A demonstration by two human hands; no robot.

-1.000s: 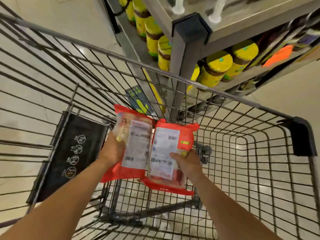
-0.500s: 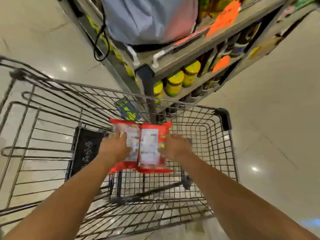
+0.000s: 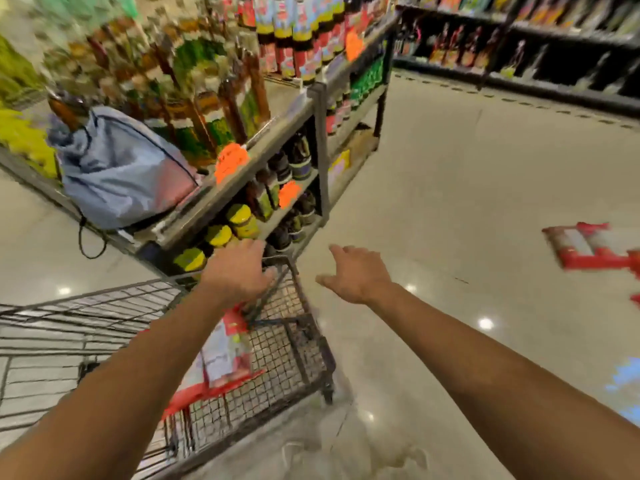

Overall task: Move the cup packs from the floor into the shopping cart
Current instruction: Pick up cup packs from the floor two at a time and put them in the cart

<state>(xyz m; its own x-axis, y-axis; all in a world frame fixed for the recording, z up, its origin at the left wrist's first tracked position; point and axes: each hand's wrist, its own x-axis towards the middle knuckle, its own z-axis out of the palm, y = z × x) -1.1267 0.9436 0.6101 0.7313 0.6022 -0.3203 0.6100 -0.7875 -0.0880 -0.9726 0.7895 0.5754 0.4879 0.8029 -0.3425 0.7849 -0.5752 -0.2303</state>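
1. The left hand (image 3: 239, 271) hangs empty over the shopping cart's (image 3: 301, 341) front corner, fingers loosely curled; the right hand (image 3: 353, 275) hovers beyond the cart, fingers spread, holding nothing.
2. Red cup packs (image 3: 221, 355) lie inside the cart against its front mesh wall.
3. More red cup packs (image 3: 588, 247) lie on the floor (image 3: 450, 185), well apart to the right.
4. Best next, I judge: turn right, crouch, grip those packs by the edges with both hands.
5. Motion blur leaves the pack labels and the orange shelf tags (image 3: 231, 162) unreadable.
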